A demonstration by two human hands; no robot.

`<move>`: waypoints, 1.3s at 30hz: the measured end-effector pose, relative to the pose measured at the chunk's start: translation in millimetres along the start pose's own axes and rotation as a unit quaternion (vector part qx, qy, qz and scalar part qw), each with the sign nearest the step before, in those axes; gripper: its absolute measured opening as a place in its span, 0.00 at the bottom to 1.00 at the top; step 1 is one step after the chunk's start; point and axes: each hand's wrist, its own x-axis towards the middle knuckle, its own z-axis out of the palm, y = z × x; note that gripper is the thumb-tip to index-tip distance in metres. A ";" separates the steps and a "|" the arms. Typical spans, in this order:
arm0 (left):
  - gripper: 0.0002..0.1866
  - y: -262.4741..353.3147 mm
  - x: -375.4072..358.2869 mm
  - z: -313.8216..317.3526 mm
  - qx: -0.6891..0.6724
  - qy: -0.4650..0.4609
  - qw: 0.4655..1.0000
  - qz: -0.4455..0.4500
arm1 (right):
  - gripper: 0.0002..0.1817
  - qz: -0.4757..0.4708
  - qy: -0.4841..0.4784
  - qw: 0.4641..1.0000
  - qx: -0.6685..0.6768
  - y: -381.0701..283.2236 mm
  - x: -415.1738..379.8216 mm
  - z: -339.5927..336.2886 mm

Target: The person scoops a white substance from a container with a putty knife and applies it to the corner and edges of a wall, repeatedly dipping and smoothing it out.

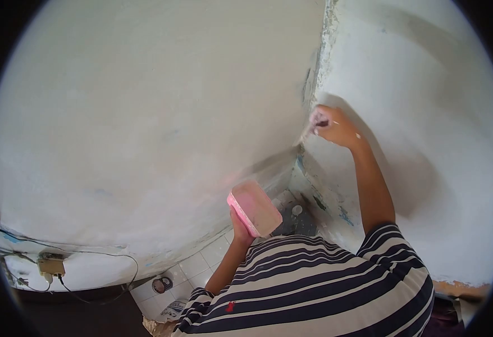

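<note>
My left hand (242, 226) grips a pink plastic tub (256, 209) from its left side, tilted with its open top toward me. Whitish smears coat the inside of the tub. Up at the corner where the two walls meet, my right hand (329, 126) is closed, with white residue on its fingers. From it a thin pale tool (305, 135) points down to the left at the corner seam; motion blurs it, and I cannot tell its exact kind. Rough, chipped plaster (324, 53) runs up the seam above the hand.
The left wall (145, 101) and right wall (426, 73) are whitish, with patches of peeling blue near the bottom. A grey container (296, 223) stands on white floor tiles (195, 264) below. At lower left, an electrical box (51, 266) trails loose cables; a small round object (161, 284) sits nearby.
</note>
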 end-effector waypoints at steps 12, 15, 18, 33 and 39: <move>0.41 11.2 11.1 68.7 -0.014 -0.048 0.998 0.041 | 0.13 0.083 0.048 0.981 0.166 -48.5 -114.3 69.9; 0.41 8.5 17.3 92.8 -0.024 -0.051 0.996 0.073 | 0.22 0.110 0.090 0.973 0.179 -77.5 -124.4 71.3; 0.41 -5.8 23.6 100.2 -0.057 -0.045 0.996 0.060 | 0.25 0.082 0.101 0.980 0.152 -76.5 -133.5 77.4; 0.41 -21.8 28.7 116.6 -0.008 -0.066 0.984 0.166 | 0.20 -0.153 0.052 0.986 -0.030 -69.7 -141.8 115.1; 0.42 -32.0 13.5 113.4 -0.045 -0.089 0.983 0.155 | 0.21 -0.138 0.082 0.987 -0.013 -80.0 -152.9 98.4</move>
